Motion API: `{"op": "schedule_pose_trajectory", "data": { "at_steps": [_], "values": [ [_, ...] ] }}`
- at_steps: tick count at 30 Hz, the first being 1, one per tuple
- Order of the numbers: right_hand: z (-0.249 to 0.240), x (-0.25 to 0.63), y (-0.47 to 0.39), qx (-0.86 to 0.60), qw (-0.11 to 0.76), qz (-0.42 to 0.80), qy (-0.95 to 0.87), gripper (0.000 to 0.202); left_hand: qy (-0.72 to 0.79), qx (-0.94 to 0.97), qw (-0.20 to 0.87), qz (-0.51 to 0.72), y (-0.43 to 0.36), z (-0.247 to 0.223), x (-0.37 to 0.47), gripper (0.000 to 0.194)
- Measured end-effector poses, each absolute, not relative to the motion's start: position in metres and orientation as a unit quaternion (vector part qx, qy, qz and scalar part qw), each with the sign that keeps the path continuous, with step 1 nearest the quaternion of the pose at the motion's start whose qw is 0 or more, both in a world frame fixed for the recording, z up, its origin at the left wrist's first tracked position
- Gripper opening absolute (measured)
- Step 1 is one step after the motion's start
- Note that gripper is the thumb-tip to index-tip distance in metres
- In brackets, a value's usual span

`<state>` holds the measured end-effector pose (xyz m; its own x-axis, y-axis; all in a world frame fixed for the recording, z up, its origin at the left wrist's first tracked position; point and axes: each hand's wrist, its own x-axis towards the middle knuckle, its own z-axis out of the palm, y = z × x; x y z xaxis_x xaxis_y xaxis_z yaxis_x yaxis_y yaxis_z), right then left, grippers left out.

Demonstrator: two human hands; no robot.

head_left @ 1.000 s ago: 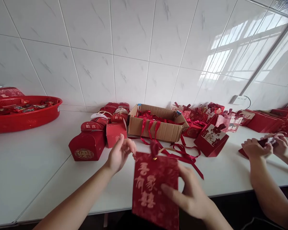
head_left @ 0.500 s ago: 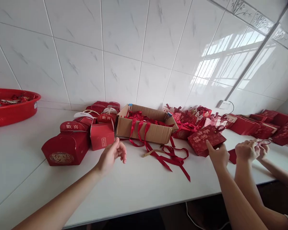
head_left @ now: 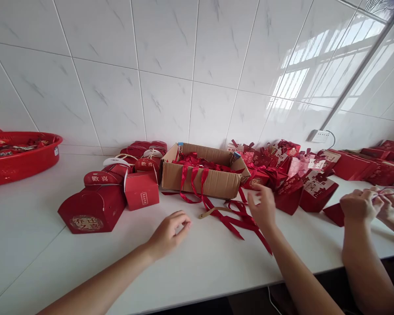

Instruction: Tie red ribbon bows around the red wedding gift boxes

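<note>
Low over the white table, my left hand (head_left: 170, 234) is loosely curled, with a gap between thumb and fingers and nothing in it. It is to the right of a small red box (head_left: 142, 191) and in front of the cardboard box (head_left: 202, 180). My right hand (head_left: 264, 208) is open, fingers apart, beside the loose red ribbons (head_left: 230, 221); whether it touches them I cannot tell. More red ribbon hangs over the cardboard box's front. To the right of that hand stand a dark red gift box (head_left: 289, 194) and another with a pale printed panel (head_left: 317, 192).
Red handled boxes (head_left: 92, 210) are grouped at left, near a red plastic basin (head_left: 22, 164) of wrapped items. A co-worker's hands (head_left: 361, 205) hold a thin cord at right. A power strip (head_left: 319, 136) is by the tiled wall.
My right hand has let go of a dark red gift box, which now stands on the table, and moved left towards the ribbons. My left hand has moved right, away from the small red box.
</note>
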<state>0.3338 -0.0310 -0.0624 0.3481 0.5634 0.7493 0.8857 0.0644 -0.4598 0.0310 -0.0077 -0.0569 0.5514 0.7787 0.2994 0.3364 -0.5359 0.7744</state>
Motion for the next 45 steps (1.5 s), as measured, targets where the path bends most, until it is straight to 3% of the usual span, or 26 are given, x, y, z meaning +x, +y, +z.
{"op": "schedule_pose_trajectory", "data": {
  "at_steps": [2, 5, 12, 14, 18, 23, 27, 30, 37, 45],
  "values": [
    [-0.055, 0.295, -0.018, -0.641, 0.421, -0.065, -0.638, 0.023, 0.316, 0.841, 0.328, 0.293, -0.008, -0.063, 0.034, 0.017],
    [-0.050, 0.245, 0.009, -0.685, 0.300, -0.005, -0.664, 0.027, 0.304, 0.857, 0.322, 0.264, -0.008, -0.068, 0.034, 0.012],
    [-0.062, 0.205, 0.065, -0.702, 0.246, 0.065, -0.666, 0.049, 0.324, 0.857, 0.307, 0.259, -0.007, -0.069, 0.029, 0.013],
    [-0.066, 0.207, 0.066, -0.706, 0.239, 0.086, -0.661, 0.042, 0.323, 0.860, 0.304, 0.254, -0.008, -0.069, 0.029, 0.013],
    [-0.064, 0.221, 0.055, -0.703, 0.238, 0.117, -0.660, 0.043, 0.315, 0.865, 0.303, 0.246, -0.009, -0.067, 0.029, 0.013],
    [-0.059, 0.234, 0.011, -0.674, 0.226, 0.157, -0.686, 0.028, 0.307, 0.867, 0.302, 0.252, -0.007, -0.069, 0.030, 0.014],
    [-0.072, 0.231, -0.041, -0.614, 0.227, 0.142, -0.743, 0.069, 0.305, 0.855, 0.303, 0.290, -0.005, -0.076, 0.030, 0.040],
    [-0.084, 0.233, -0.076, -0.621, 0.250, 0.131, -0.731, 0.075, 0.318, 0.850, 0.295, 0.297, -0.004, -0.080, 0.030, 0.049],
    [-0.098, 0.240, -0.119, -0.646, 0.328, 0.181, -0.665, 0.038, 0.292, 0.905, 0.205, 0.232, -0.002, -0.077, 0.035, 0.026],
    [-0.094, 0.228, -0.112, -0.661, 0.379, 0.129, -0.635, 0.042, 0.270, 0.910, 0.202, 0.241, -0.002, -0.074, 0.036, 0.012]
  ]
}}
